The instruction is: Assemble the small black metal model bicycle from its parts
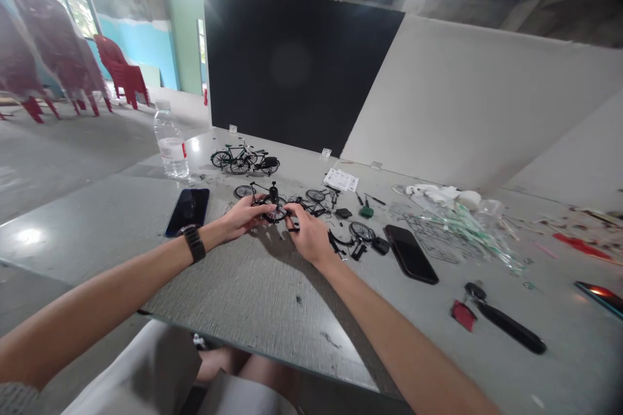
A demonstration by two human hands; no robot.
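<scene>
A small black model bicycle point(275, 206) is held between both hands above the table. My left hand point(244, 215), with a dark watch on the wrist, is closed on its left side. My right hand point(308, 233) pinches it from the right, near a spoked wheel; which small part its fingertips hold is too small to tell. Behind stand assembled miniature bicycles point(239, 159). Right of my right hand lie loose black parts, among them a wheel point(362, 231) and small dark pieces point(380, 246).
On the grey table point(233, 298), a phone point(189, 211) and water bottle point(171, 146) are left. To the right are another phone point(411, 253), keys with a black handle point(511, 325), a parts frame point(433, 237), plastic bags point(467, 227) and paper point(341, 179). A black panel point(296, 65) stands behind.
</scene>
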